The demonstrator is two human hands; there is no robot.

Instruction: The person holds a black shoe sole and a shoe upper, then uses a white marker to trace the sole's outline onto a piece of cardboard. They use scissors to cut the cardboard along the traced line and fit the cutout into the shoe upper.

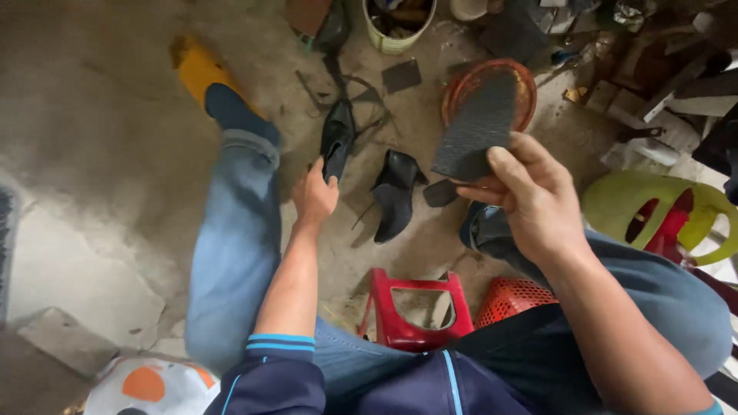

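My right hand (pixel 532 194) holds a dark textured rubber sole sheet (pixel 478 127) raised in front of me, pinched at its lower edge. My left hand (pixel 314 194) reaches down to the floor and grips the heel end of a black high-heeled shoe (pixel 337 137). A second black heeled shoe (pixel 393 196) lies on the concrete floor between my hands. A small dark rubber scrap (pixel 440 193) rests just right of that shoe. My legs in blue jeans stretch out, the left foot in a dark sock on a yellow slipper (pixel 198 71).
A red plastic stool (pixel 411 307) and a red basket (pixel 513 297) sit close to my knees. An orange-rimmed round tray (pixel 455 88), a pale bucket (pixel 398 34), a yellow-green plastic holder (pixel 661 215) and assorted clutter fill the far and right sides.
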